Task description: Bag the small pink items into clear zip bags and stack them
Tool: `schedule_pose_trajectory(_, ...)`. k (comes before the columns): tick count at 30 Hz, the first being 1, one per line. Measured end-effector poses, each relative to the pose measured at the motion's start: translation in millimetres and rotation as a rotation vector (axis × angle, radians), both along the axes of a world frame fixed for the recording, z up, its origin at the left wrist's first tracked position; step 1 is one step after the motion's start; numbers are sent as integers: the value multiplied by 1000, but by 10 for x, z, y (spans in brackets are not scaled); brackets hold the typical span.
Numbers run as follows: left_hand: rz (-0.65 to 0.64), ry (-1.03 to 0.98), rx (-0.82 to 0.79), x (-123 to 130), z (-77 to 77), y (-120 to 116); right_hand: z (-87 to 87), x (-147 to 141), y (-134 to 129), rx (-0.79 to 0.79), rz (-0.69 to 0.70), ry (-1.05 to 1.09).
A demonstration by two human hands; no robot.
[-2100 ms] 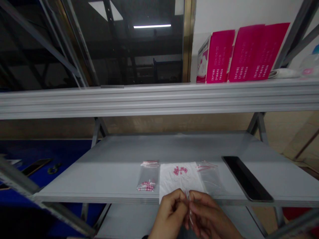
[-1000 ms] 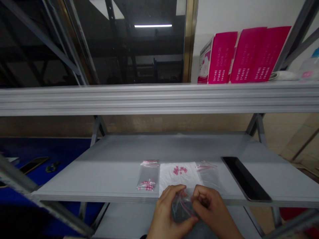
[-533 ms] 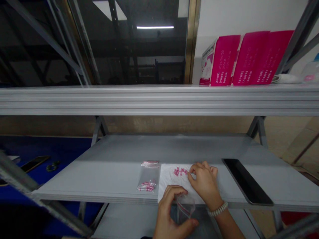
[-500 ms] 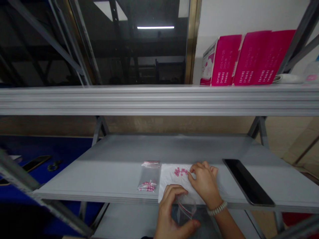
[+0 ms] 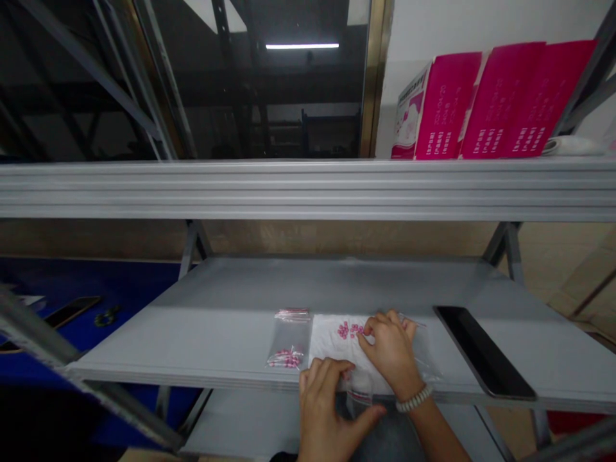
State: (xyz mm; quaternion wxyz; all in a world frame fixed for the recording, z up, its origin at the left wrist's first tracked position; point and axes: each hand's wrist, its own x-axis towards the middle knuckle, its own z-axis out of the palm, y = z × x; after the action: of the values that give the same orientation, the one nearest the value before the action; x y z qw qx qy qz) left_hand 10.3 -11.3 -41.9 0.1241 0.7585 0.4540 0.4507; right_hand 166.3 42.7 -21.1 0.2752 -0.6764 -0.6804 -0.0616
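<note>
On the grey metal shelf (image 5: 192, 340), your left hand (image 5: 321, 410) grips a small clear zip bag (image 5: 359, 396) at the front edge. Your right hand (image 5: 391, 354) curls onto the white paper sheet (image 5: 332, 343) beside the pink beads (image 5: 349, 330); you can't tell if it's pinching any.

At six o'clock, the left hand (image 5: 323, 410) hides part of a small clear bag (image 5: 360, 393); the tiny pink beads (image 5: 349, 330) can't be counted.

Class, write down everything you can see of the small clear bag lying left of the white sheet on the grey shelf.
The small clear plastic bag lies flat on the grey shelf, its pink-striped zip closure at the far end. A small cluster of pink-and-white pieces sits at the near end, and the rest looks empty. Its right edge lies beside the white sheet; whether they touch cannot be told.
</note>
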Motion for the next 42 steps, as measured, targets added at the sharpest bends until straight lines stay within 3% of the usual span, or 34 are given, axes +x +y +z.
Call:
schedule_pose_trajectory(8,7,15,33,6,-17,21,-1,-4,40,2,-17,16)
schedule_pose_trajectory(13,18,5,7,17,-22,-10,85,31,-37,2,7,67)
schedule_pose_trajectory(15,13,9,-16,30,-33,-35,159,76,-124,-14,112,170)
schedule_pose_trajectory(19,12,10,-66,64,-20,-67,316,180,-336,-113,472,392)
schedule_pose_trajectory(23,50,-3,-101,88,37,-49,310,230,-389,-159,600,459)
schedule_pose_trajectory(25,63,-1,-100,96,45,-38,232,234,-316,-131,515,423)
schedule_pose_trajectory(28,75,10,-76,102,17,-35,108,223,-157,-56,206,273)
schedule_pose_trajectory(30,76,22,-54,102,-13,-38,64,202,-73,-26,71,201)
schedule_pose_trajectory(35,75,56,-19,96,-44,-44,60,107,1,-30,15,119)
schedule_pose_trajectory(42,76,70,-5,86,-27,-48,131,98,-71,-52,87,134)
